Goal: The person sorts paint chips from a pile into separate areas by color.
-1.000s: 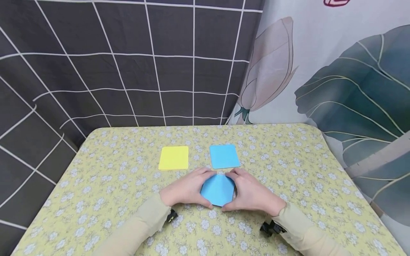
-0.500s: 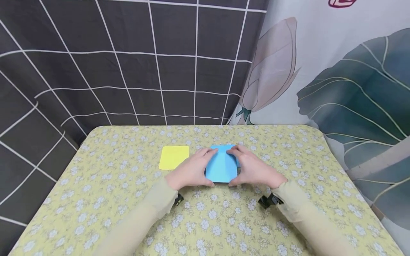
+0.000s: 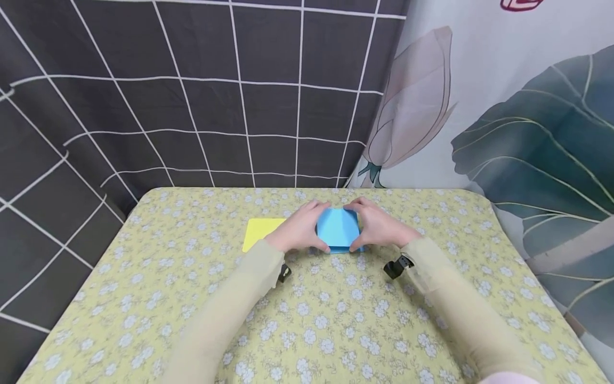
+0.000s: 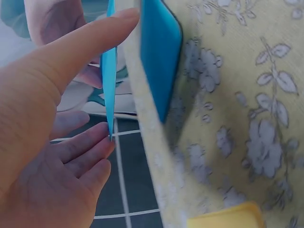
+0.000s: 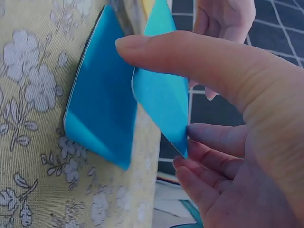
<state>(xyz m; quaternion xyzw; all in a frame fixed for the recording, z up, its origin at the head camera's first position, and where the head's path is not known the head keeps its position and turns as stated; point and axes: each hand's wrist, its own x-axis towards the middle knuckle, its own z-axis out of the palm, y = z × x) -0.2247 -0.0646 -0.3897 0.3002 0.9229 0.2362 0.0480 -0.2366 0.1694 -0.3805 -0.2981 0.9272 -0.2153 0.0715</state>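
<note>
Between my two hands is a thin blue square card, gripped by its left and right sides. My left hand has its thumb at the near edge and its fingers at the far one. The right hand mirrors that grip on the other side. Below it on the cloth lies a second blue square card with rounded corners. In the wrist views a gap shows between the held card and the one lying flat. Left of these, a yellow square card lies flat, partly hidden by my left hand.
A yellow floral cloth covers the table. Its far edge meets a dark curtain with white grid lines, and a pale curtain with flower and leaf prints hangs at the right. Each wrist wears a small black device.
Both hands have carried the held blue card away from the body, from in front of the lying blue card to right over it. The yellow card stays in place.
</note>
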